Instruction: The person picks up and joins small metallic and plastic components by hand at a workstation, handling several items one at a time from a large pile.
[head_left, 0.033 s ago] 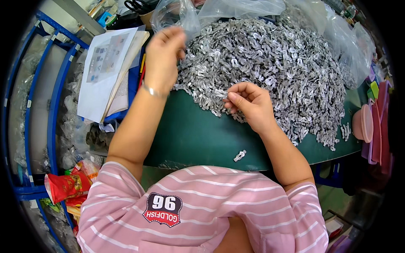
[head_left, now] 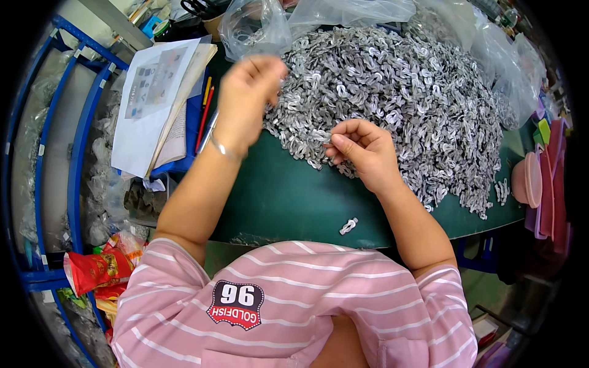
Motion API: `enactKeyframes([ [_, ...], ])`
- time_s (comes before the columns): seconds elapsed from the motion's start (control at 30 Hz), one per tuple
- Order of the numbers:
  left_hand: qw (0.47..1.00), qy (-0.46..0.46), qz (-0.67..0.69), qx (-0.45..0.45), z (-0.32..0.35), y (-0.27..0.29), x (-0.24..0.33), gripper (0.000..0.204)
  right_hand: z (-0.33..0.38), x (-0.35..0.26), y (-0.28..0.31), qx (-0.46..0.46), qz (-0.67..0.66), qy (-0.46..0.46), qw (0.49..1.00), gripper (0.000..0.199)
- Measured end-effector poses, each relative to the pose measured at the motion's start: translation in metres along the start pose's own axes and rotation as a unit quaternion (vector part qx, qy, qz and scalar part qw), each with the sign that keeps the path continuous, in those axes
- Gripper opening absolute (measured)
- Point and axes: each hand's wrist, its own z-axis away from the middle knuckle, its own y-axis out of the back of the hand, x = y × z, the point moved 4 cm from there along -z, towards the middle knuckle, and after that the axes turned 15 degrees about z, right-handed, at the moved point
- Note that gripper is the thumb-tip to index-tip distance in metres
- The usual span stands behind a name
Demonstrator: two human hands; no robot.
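Observation:
A big heap of small silver-grey looped metal pieces (head_left: 392, 92) covers much of the green table (head_left: 276, 196). At the heap's near edge my right hand (head_left: 366, 152) is closed, pinching one small metal piece (head_left: 322, 136) between thumb and forefinger. My left hand (head_left: 248, 101) is raised by the heap's left edge, a bracelet on its wrist. Its fingers look bent but are smeared by motion, so whether they hold anything does not show. One loose metal piece (head_left: 348, 226) lies apart from the heap, near the table's front edge.
Papers (head_left: 147, 104) lie on a blue holder at the left, beside red and yellow pencils (head_left: 205, 116). Clear plastic bags (head_left: 261, 27) border the heap's far side. A blue rack (head_left: 76, 159) stands far left. Pink containers (head_left: 529, 180) are at the right edge.
My left hand has moved to the right and a little nearer to me, uncovering more of the pencils. The right hand and its metal piece have stayed in place.

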Motion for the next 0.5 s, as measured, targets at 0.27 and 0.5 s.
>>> enactKeyframes([
  [0.27,0.993,0.096,0.032,-0.063,0.086,0.009,-0.03,0.017,0.003,-0.002,-0.018,0.025,0.192,0.204,0.96,0.009],
  [0.5,0.95,0.213,0.227,-0.025,0.091,0.024,-0.058,0.017,0.011,-0.005,-0.036,0.106,0.249,0.341,0.9,0.029],
])
